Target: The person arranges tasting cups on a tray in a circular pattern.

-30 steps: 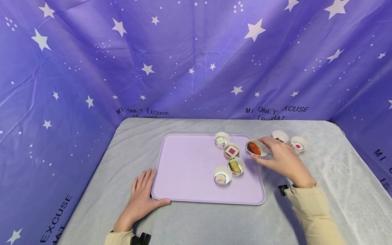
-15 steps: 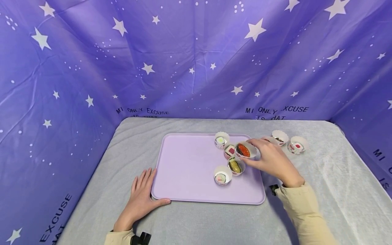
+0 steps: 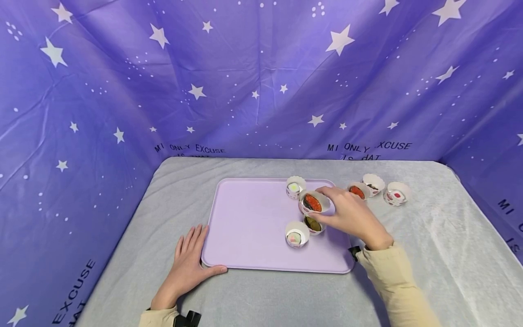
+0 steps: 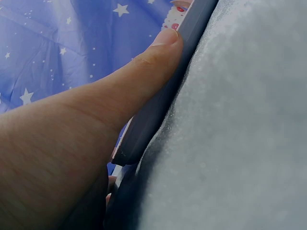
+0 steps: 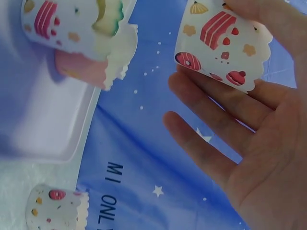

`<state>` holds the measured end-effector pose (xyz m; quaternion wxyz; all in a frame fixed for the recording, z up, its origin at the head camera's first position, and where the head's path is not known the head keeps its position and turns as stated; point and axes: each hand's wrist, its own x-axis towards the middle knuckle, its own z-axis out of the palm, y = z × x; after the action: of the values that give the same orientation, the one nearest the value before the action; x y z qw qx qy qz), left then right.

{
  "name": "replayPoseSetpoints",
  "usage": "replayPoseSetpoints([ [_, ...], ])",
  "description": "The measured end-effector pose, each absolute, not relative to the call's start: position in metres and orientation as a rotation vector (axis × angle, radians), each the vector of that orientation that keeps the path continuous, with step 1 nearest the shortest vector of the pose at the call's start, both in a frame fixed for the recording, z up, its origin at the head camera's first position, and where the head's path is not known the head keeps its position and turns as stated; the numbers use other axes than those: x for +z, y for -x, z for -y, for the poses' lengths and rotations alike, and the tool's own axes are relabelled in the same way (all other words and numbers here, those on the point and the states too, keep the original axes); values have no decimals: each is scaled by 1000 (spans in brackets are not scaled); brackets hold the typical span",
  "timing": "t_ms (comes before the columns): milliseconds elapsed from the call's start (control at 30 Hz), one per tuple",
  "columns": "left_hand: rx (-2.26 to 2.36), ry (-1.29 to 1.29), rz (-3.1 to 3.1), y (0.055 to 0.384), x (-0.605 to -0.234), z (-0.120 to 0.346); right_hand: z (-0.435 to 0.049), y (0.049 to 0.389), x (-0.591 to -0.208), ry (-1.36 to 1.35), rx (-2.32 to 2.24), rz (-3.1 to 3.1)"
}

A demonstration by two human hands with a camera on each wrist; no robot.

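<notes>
My right hand holds a white paper baking cup printed with cake slices, gripping it by its sides. Inside that cup lies a sushi piece topped with orange-red roe. The cup is raised above the right part of a lilac tray, hiding most of what is behind it. On the tray stand a cup with a white and green piece, a partly covered cup with a yellow-brown piece, and a cup with a pale pink roll. My left hand rests against the tray's front-left corner, fingers straight.
Right of the tray, on the grey cloth, stand a cup with a red-topped piece, one with a dark piece and one with a red-centred white piece. A purple starry curtain hangs behind.
My right hand has carried the roe sushi cup leftward from the tray's right edge to above the other cups, covering one with a red square piece. The left hand has stayed still.
</notes>
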<state>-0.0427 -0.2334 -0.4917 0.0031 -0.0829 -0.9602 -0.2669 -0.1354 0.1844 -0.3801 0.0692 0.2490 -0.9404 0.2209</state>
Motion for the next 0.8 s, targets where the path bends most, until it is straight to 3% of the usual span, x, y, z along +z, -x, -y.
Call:
replayPoseSetpoints([
  [800, -811, 264, 3009, 41, -491, 233, -141, 126, -390, -944, 680, 2791],
])
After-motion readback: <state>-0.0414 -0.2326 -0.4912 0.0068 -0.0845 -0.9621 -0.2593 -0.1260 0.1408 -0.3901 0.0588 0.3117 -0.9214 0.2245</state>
